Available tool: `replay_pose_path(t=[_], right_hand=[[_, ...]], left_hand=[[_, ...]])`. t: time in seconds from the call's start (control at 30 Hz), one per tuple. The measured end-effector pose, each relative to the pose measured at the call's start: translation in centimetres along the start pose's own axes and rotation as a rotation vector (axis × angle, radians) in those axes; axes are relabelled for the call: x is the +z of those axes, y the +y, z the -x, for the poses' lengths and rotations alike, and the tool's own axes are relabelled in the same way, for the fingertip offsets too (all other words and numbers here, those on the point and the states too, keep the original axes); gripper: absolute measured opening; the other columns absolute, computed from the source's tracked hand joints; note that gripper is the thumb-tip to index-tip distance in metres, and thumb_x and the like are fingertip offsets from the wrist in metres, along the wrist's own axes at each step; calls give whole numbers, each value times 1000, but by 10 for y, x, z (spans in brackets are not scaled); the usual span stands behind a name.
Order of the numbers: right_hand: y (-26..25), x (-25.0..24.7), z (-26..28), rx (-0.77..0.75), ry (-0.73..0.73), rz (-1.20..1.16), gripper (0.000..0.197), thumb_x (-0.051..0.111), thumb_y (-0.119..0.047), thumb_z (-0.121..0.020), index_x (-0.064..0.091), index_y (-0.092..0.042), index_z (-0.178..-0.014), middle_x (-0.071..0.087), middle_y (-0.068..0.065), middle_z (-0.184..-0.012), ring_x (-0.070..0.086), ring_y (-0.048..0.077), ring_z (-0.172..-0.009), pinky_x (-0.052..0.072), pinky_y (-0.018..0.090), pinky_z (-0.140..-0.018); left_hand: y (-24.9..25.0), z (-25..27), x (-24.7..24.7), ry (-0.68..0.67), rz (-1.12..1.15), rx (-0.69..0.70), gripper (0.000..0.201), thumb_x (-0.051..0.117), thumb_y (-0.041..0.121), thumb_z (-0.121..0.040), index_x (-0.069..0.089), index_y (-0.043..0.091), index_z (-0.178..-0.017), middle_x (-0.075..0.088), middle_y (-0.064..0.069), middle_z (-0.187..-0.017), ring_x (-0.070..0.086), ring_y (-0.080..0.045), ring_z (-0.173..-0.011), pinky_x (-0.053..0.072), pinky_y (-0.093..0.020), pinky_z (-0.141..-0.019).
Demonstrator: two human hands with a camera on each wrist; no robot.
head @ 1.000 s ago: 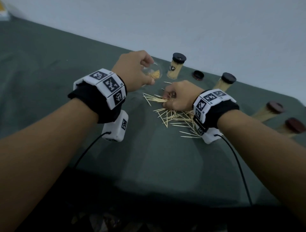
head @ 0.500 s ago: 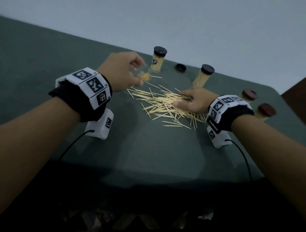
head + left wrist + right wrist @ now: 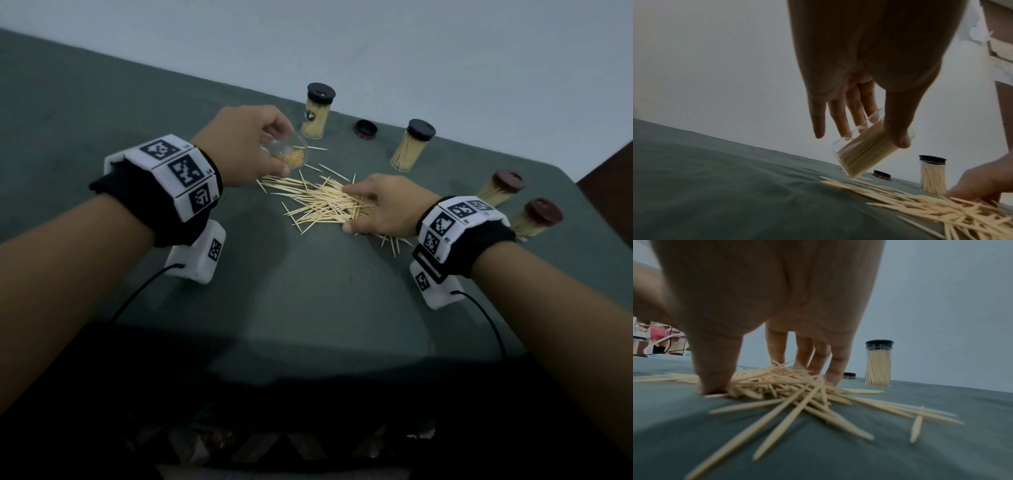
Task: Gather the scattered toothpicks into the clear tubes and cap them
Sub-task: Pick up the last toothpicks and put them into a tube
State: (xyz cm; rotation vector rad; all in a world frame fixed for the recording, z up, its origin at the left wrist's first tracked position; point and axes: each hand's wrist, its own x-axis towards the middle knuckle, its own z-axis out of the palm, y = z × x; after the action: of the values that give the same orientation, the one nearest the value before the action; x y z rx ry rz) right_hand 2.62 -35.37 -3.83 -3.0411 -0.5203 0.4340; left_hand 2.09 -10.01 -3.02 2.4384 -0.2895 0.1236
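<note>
Left hand (image 3: 239,144) fingers grip tilted open tube (image 3: 863,149), contents may spill; right hand (image 3: 380,209) fingers, spread on toothpicks (image 3: 322,205), could scatter them.

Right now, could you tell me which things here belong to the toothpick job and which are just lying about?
Job:
- loose toothpicks under the right hand
- open tube, partly filled, held by the left hand
- loose cap
- four capped tubes, e.g.

Lying about:
- green cloth
- wall
</note>
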Motion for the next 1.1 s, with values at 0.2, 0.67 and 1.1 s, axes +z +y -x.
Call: replay_pose_path(t=[0.2, 0.67, 1.1], right_hand=[[2, 0, -1, -25, 43, -65, 76, 70, -53, -81, 37, -35, -147, 37, -1, -150, 47, 18, -126, 35, 28, -102], [3, -7, 4, 64, -35, -33, 95, 79, -49, -74, 29, -24, -151, 54, -1, -138, 52, 22, -124, 42, 36, -103], [6, -5, -11, 10, 64, -57, 58, 75, -51, -78, 59, -31, -130, 54, -7, -102, 53, 13, -98, 36, 25, -80]], left_hand=[[-1, -1, -1, -6, -13, -3, 52, 82, 28, -75, 59, 23, -121, 62, 8, -120, 57, -8, -107, 41, -23, -89], [-3, -4, 1, -19, -16, -11, 53, 82, 31, -74, 58, 26, -121, 62, 9, -119, 58, -8, -109, 41, -23, -88], [-5, -4, 1, -20, -17, -28, 52, 82, 31, -74, 58, 28, -120, 62, 10, -120, 58, -7, -109, 41, -24, -89]])
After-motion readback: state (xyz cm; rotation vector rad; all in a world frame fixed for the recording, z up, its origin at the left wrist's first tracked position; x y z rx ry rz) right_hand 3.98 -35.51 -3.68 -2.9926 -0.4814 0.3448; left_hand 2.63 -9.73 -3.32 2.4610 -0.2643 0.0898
